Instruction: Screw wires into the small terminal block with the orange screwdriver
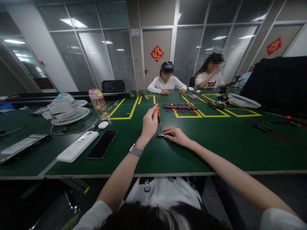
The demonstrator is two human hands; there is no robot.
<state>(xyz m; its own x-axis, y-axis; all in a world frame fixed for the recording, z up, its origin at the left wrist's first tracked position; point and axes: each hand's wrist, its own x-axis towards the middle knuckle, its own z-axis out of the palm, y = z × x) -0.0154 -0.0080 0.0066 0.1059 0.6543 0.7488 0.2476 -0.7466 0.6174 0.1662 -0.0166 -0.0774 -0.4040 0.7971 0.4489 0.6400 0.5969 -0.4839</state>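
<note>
In the head view my left hand (150,124) is closed around the handle of an orange and black screwdriver (158,118), held upright. Its thin shaft points down to a small electronic module (160,135) lying on the green table. The tip appears to meet the module, though the contact is too small to make out. From the right, my right hand (179,136) rests on the table with its fingers gripping the module's dark end. A short red wire (154,136) sticks out on the module's left.
Left of my hands lie a black phone (102,144), a white power bank (78,146), a white earbud case (103,125), a bottle (99,104) and fans (69,110). A row of wired modules (181,108) sits beyond. Two people sit across the table (216,140).
</note>
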